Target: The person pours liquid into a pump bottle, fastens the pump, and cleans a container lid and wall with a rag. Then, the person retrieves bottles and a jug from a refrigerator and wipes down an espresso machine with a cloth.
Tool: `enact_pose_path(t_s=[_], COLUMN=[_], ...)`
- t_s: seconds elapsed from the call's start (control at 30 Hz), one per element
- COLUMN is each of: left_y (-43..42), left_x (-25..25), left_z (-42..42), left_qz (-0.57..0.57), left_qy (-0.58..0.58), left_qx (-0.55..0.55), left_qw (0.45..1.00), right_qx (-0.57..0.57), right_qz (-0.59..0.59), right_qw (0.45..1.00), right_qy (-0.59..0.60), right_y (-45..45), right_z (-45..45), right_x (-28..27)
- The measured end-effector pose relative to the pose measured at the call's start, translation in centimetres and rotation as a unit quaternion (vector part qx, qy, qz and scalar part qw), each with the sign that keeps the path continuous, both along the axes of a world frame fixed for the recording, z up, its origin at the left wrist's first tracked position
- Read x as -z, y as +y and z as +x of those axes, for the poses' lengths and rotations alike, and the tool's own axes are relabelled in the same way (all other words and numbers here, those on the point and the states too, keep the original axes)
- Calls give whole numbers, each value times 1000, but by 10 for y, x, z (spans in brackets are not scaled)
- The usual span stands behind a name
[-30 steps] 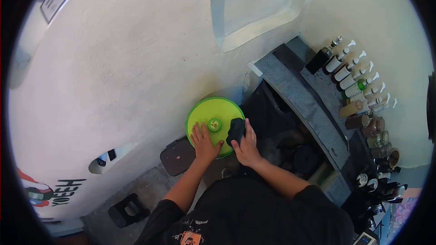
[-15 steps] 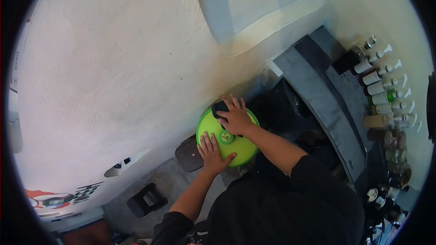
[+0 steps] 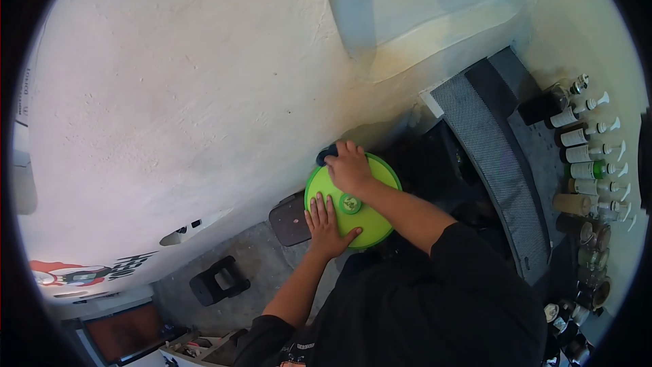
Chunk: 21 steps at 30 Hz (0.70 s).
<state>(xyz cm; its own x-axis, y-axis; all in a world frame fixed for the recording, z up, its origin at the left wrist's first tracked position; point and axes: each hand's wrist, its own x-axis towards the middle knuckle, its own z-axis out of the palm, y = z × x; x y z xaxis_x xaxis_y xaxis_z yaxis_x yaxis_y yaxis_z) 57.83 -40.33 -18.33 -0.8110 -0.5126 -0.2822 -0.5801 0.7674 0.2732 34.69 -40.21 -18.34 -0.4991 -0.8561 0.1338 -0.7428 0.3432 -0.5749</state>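
Observation:
A round lime-green lid (image 3: 372,223) with a darker green rim and a small round knob (image 3: 350,204) lies below me, close to the wall. My left hand (image 3: 327,230) rests flat on its left part, fingers spread, holding nothing. At the lid's far edge, my right hand (image 3: 350,166) is closed on a dark cloth (image 3: 326,154), which sticks out to the left of the fingers. What stands under the lid is mostly hidden.
The white wall (image 3: 190,95) rises on the left. A dark bin lid (image 3: 291,220) and a black stool (image 3: 220,281) stand at lower left. At right, a counter with a grey mesh mat (image 3: 492,163) holds several pump bottles (image 3: 577,154) and jars (image 3: 594,258).
My right hand has gone from the lid's right side over to its far edge with the cloth. My left hand stays on the lid. The view has shifted.

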Motion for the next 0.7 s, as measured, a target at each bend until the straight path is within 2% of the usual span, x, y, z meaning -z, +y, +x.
enact_pose_path(t_s=[0.07, 0.17, 0.37, 0.43, 0.47, 0.53, 0.7], left_y=[-3, -1, -4, -5, -7, -10, -16], left_x=[1, 4, 8, 12, 11, 9, 13], left_z=[-1, 1, 5, 6, 5, 4, 8], left_qz=[7, 7, 20, 11, 20, 41, 66], left_qy=[9, 30, 21, 13, 15, -15, -7], left_qx=[-1, -6, 8, 13, 25, 22, 46], left_qw=[1000, 1000, 1000, 1000, 999, 999, 997], right_qx=[7, 56, 167, 264, 276, 326, 389], right_qz=[27, -15, 31, 2, 10, -70, -78], right_qw=[999, 997, 985, 964, 960, 943, 917], right_qy=[16, 56, 14, -38, -33, -14, -50], right_y=[6, 33, 108, 129, 139, 160, 198], right_z=[-13, -30, -27, -9, 4, 37, 142], right_x=[2, 7, 2, 6, 11, 19, 27])
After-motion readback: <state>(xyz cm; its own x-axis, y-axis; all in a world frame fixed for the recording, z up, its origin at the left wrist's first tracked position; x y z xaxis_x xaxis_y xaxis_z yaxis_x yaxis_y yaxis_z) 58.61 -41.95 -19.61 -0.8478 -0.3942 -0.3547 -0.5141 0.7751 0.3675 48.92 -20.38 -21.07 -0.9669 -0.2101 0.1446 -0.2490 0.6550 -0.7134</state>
